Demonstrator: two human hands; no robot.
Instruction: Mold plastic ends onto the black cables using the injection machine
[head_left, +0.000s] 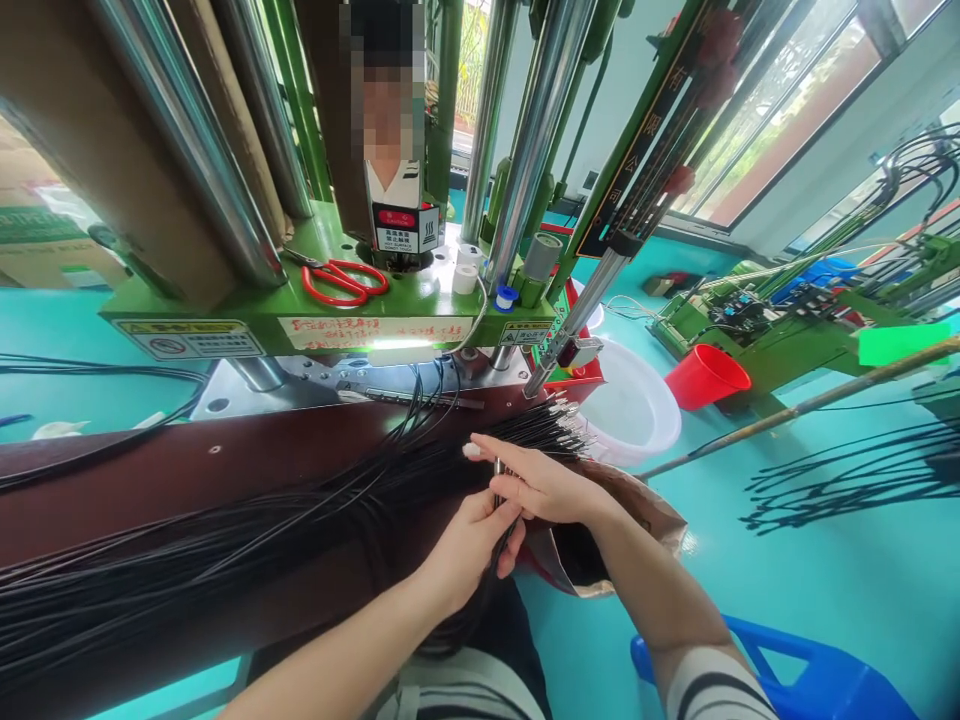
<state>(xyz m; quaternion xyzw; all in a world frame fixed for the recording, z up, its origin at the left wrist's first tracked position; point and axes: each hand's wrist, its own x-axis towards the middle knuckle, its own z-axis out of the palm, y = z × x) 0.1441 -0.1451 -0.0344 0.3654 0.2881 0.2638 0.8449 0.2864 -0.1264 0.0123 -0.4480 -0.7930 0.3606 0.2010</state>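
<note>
Gripping black cable [496,497] beneath unreadable labels [373,331]

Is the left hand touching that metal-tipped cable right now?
Touching. The head view shows the left hand pinching the metal-tipped cable just below its tip, with the right hand gripping it too.

One thin black cable [496,482], metal plug tip up, near-upright at the brown bench's [225,460] front edge. Bundle of black cables [300,510] fanned flat across that bench, metal tips at its right end.
</note>
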